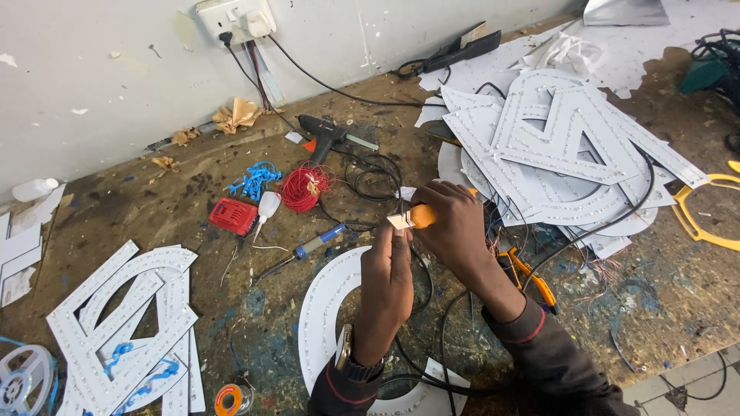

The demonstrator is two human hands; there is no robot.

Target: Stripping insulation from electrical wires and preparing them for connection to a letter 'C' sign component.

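Observation:
My right hand (455, 227) is closed around an orange-handled tool (422, 216), gripping it near the middle of the view. My left hand (385, 289) reaches up beside it, fingertips pinching a small white piece (400, 222) against the tool's end. Both hands hover over a curved white letter panel (327, 304) studded with small lights, lying on the dirty workbench. Black cables (432, 339) loop under my wrists.
A pile of white lit letter panels (563, 146) lies at the right, another stack (123, 323) at the left. A glue gun (324, 135), red wire coil (304, 189), red box (233, 216), blue-handled tool (312, 246), orange pliers (528, 273) and a wall socket (235, 17) surround the hands.

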